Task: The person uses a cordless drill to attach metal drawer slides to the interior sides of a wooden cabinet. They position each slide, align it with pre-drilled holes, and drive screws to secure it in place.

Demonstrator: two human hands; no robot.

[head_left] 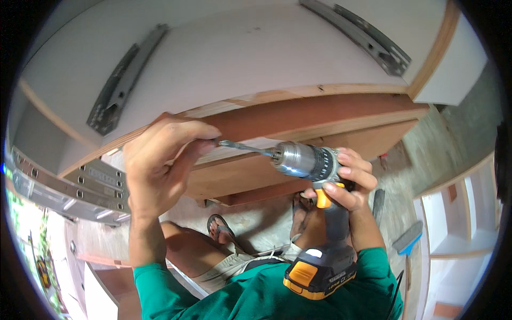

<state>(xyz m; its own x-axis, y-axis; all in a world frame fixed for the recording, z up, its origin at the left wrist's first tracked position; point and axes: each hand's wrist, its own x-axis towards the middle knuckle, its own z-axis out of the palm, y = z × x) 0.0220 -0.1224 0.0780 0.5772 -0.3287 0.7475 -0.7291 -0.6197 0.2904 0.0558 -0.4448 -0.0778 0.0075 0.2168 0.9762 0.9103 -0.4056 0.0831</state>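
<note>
My right hand [352, 184] is wrapped round the rear of a black and orange cordless drill [336, 224], its fingers close to the orange trigger. From the metal chuck a long driver bit [248, 148] points left. At the tip of that bit, my left hand [162, 154] is closed in a pinch between thumb and forefinger; a small dark thing shows there, too small to name. Both hands are in front of the wooden front edge of a white cabinet panel [256, 58]. Two metal drawer slides, one at left [125, 82] and one at right [368, 40], lie on the panel.
A metal ladder [88, 186] lies at the left. On the concrete floor at the right is a grey and blue broom [409, 240], beside a white shelf unit [461, 253]. My sandalled feet are below the cabinet's reddish-brown lower boards [304, 117].
</note>
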